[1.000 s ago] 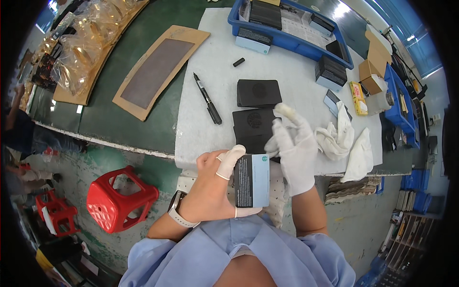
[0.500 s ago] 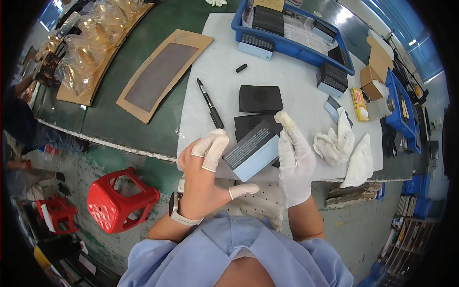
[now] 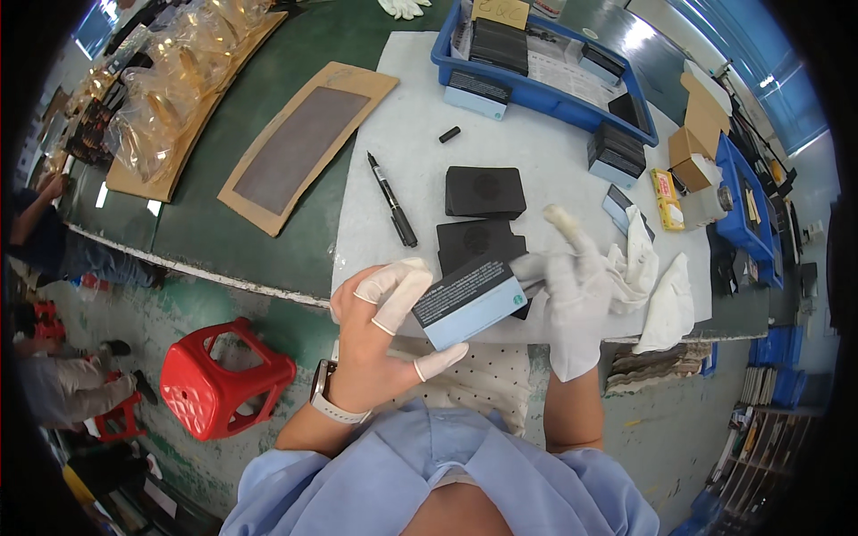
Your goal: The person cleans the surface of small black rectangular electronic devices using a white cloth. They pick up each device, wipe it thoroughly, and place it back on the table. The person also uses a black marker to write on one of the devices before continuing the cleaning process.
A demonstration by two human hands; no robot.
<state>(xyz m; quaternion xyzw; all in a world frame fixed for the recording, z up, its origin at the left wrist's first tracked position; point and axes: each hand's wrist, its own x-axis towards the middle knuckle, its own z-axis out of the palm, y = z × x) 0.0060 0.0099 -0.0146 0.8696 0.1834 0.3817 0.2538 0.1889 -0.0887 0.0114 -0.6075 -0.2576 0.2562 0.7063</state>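
A dark-and-light-blue printed card (image 3: 472, 304) is held tilted above the table's near edge. My left hand (image 3: 375, 330), with white finger cots and a watch at the wrist, grips its left side between fingers and thumb. By the card's right end, my right hand (image 3: 572, 308) in a white glove has its fingers spread. Motion blurs it, and whether a finger touches the card is unclear. Just beyond the card lies a black stack of cards (image 3: 478, 241), partly covered by it. Another black stack (image 3: 485, 192) sits farther back.
A black marker pen (image 3: 391, 201) and its cap (image 3: 450, 135) lie on the white sheet (image 3: 411, 80). At the back is a blue tray (image 3: 545, 96), with card stacks (image 3: 617, 154) beside it. White gloves (image 3: 666, 304) lie right. A red stool (image 3: 223, 380) stands left below.
My right hand has shifted right, its fingers spreading away from the card. The card, in my left hand, has turned flatter and come slightly nearer.
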